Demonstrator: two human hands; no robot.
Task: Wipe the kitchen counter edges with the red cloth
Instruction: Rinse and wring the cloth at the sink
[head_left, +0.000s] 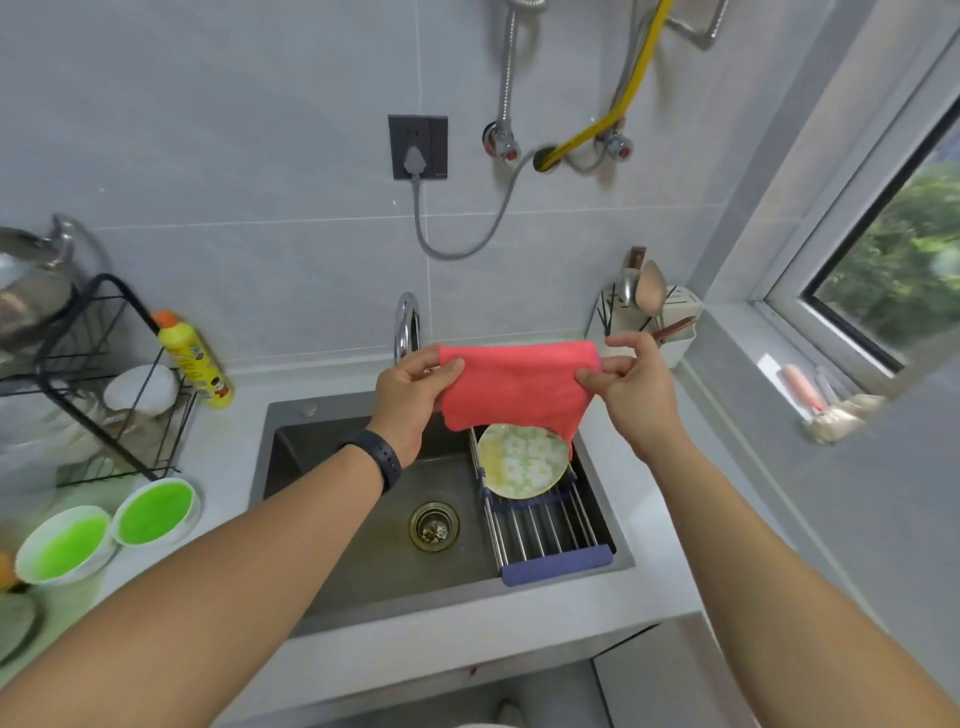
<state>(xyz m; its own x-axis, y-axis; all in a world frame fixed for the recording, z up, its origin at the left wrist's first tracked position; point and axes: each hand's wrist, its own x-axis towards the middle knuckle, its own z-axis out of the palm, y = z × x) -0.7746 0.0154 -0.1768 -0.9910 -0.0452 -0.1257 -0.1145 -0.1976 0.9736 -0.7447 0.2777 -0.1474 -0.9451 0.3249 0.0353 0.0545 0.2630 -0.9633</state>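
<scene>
Reaching forward over the sink, both arms were extended; the left hand and right hand each pinched an upper corner of the red cloth, stretched above the sink's back edge.

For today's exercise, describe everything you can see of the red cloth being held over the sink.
The red cloth is a soft, coral-red, fleecy-looking rectangle, apparently folded double. It hangs in the air, stretched flat between the left hand and the right hand, each pinching an upper corner. Its lower right corner droops towards the flowered plate below; contact cannot be told.
</scene>
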